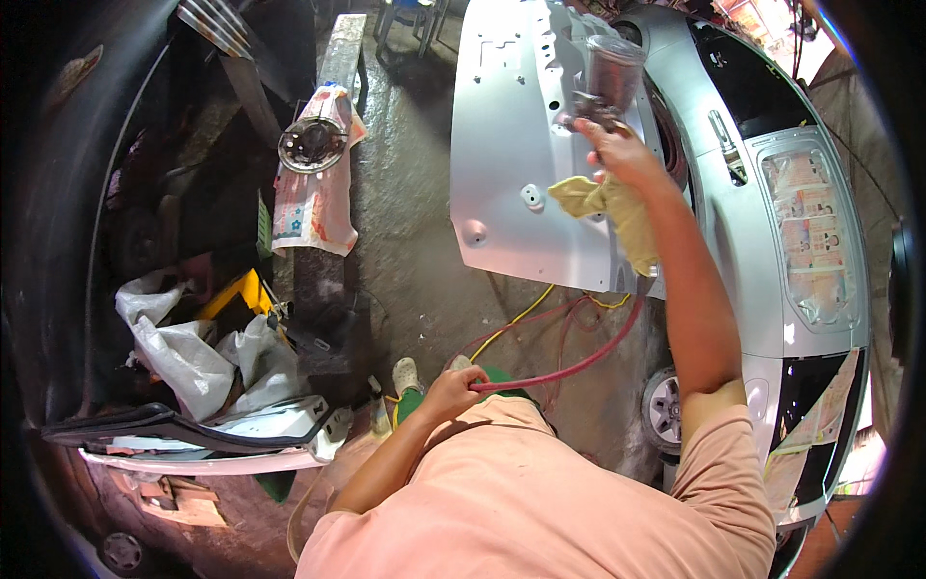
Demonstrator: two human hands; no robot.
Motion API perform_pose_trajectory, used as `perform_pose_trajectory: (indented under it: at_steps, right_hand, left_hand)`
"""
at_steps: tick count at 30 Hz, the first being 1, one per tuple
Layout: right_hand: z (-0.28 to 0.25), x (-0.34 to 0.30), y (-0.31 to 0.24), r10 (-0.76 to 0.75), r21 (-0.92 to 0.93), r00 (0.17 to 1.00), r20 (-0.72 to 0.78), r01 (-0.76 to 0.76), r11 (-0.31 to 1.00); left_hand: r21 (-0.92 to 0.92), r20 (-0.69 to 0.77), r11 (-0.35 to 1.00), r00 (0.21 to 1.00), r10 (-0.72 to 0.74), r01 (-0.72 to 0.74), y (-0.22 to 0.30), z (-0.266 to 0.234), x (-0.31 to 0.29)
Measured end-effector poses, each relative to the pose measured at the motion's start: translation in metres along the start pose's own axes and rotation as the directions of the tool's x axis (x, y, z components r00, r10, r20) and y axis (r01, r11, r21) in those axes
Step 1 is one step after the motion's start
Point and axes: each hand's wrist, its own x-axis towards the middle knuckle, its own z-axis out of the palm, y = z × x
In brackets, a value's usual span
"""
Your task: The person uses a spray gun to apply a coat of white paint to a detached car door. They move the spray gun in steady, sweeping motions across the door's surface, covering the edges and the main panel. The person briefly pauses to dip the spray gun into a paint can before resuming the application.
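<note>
My right hand [625, 156] is closed around a paint spray gun [600, 111], arm stretched far forward. A see-through cup [617, 66] sits on top of the gun. A yellowish cloth [622, 217] hangs below that hand. Under the gun is a large silver car panel [506, 164] with holes and recesses along its surface. Near my waist, my left hand [450, 393] grips a red hose [574, 370], which curves up to the right, toward the cloth and the panel's lower edge. Whether the gun is spraying cannot be made out.
To the right stands a silver car [709, 227], its windows masked with printed paper [810, 227]. A round metal part [313, 145] rests on a paper-covered bench [338, 48]. A yellow cable [511, 326] crosses the floor. White sheeting [178, 333] lies in the dark vehicle at left.
</note>
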Motion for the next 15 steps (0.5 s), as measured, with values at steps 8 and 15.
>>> perform_pose_trajectory:
  at_steps: [8,15]
  right_hand:
    - [-0.08,-0.006,0.007,0.0,-0.068,0.979,-0.202,-0.014,0.998]
    - [0.013,0.075,0.012,-0.087,-0.014,0.995,0.057,0.088,0.996]
  left_hand:
    - [-0.047,-0.042,0.984,0.984,0.171,-0.173,0.046,0.007,0.016]
    - [-0.029,-0.184,0.999,0.982,-0.032,0.028,0.025,-0.003,0.004]
